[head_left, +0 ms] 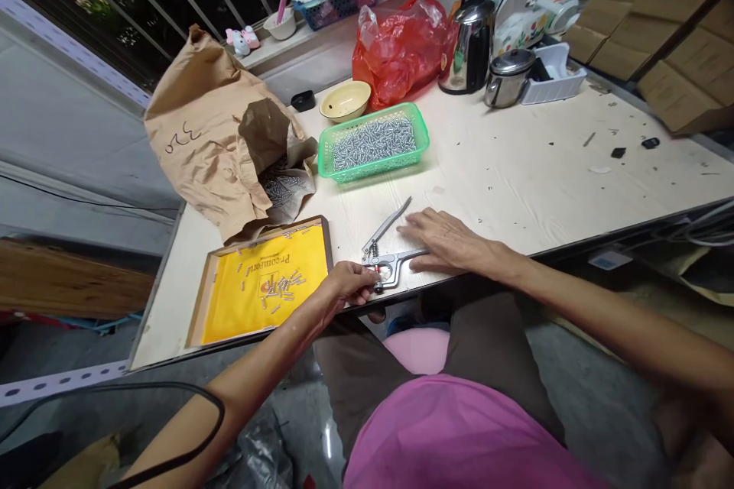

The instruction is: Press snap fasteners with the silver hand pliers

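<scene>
A pair of snap-fastener-style hand pliers lies near the table's front edge, its two grey handles spread apart. My left hand is closed in a pinch right at the pliers' jaw, beside a small red part; whatever sits between the fingertips is hidden. Over the lower handle rests my right hand, fingers stretched out and thumb below, not wrapped around it. Left of the pliers, a shallow tray with a yellow lining holds several small metal pins, loosely scattered.
A green basket full of small metal pieces stands behind the pliers. At left leans an open brown paper bag with metal pieces at its mouth. Farther back are a cream bowl, red plastic bag, kettle and metal pot.
</scene>
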Tool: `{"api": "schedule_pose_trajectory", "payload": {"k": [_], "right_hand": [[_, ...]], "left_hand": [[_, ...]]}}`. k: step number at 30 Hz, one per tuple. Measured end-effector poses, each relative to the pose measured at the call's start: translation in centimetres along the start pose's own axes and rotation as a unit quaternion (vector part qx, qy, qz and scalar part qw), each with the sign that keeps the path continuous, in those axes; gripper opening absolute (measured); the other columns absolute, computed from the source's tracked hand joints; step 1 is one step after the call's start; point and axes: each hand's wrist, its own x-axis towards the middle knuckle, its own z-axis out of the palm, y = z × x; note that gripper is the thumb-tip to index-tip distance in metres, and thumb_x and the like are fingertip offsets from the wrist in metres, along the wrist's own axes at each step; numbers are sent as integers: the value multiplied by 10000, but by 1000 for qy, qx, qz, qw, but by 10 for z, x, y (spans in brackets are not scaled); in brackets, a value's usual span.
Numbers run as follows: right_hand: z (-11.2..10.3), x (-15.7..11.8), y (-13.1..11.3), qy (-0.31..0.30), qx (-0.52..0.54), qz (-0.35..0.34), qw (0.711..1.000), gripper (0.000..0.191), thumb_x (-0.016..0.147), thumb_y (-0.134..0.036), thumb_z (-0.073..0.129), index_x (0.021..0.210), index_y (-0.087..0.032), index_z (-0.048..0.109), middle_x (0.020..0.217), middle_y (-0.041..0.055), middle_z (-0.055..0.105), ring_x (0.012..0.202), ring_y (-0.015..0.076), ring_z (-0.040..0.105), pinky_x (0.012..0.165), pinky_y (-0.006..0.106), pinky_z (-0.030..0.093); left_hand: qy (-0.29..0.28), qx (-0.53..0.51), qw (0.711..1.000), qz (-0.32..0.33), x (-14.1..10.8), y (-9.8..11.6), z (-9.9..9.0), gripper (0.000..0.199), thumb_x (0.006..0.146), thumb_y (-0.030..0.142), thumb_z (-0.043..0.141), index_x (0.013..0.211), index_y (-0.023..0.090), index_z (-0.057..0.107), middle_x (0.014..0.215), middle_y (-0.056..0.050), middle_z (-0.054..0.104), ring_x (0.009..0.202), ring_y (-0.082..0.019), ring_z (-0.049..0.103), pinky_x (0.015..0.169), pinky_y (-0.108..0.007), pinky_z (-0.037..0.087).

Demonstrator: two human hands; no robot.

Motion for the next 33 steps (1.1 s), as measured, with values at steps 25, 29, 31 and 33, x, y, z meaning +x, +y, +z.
{"api": "schedule_pose_trajectory", "payload": {"k": [25, 29, 31, 33], "right_hand": [[-7, 22, 0, -101, -57, -34, 993, 570, 741, -394, 693, 1243, -207, 498, 1148, 99, 614, 1060, 287, 495, 1010, 515, 200], [-9, 13, -5, -85, -41, -33, 995, 449, 804, -344, 634, 1206, -193, 503, 1159, 96, 611, 1048, 271, 492, 1001, 483, 219], [-8, 10, -6, -78, -35, -28, 996, 460, 813, -329, 622, 1225, -174, 490, 1165, 109, 605, 1056, 277, 487, 986, 474, 234], [-7, 8, -6, -73, -31, -24, 997, 489, 817, -327, 613, 1253, -158, 470, 1156, 122, 603, 1059, 284, 484, 961, 462, 257]], "left_hand": [[38, -63, 997, -32, -11, -10, 15, 196, 745, 263, 694, 662, 128, 579, 481, 30, 550, 374, -70, 497, 416, -202, 424], [115, 100, 986, 74, -21, -16, 18, 254, 804, 371, 612, 671, 156, 591, 546, -2, 572, 461, -116, 532, 487, -256, 437], [210, 228, 928, 207, -26, -15, 23, 231, 824, 388, 584, 753, 173, 633, 690, -41, 623, 642, -168, 593, 595, -293, 465], [260, 324, 846, 333, -26, -9, 29, 191, 835, 355, 575, 902, 193, 650, 896, -77, 647, 887, -223, 588, 750, -336, 472]]}}
